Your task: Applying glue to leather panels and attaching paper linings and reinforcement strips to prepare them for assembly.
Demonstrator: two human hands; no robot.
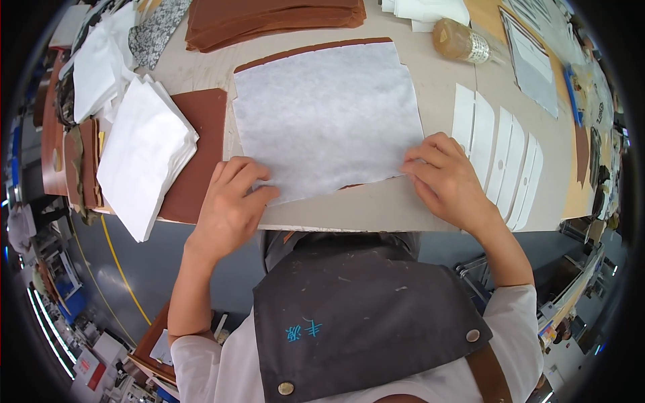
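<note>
In the frame's upper middle, our white sheet [326,117] covers a brown sheet [306,51]. Our left hand [232,205] and right hand [449,176] touch its lower corners, fingers bent; whether they pinch, we cannot tell. It looks light, soft, easily creased; we'd best hold both corners.

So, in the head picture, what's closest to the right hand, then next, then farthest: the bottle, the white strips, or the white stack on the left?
From the right hand:
1. White strips, just to its right
2. Bottle, ahead of it
3. White stack, far over left
</note>
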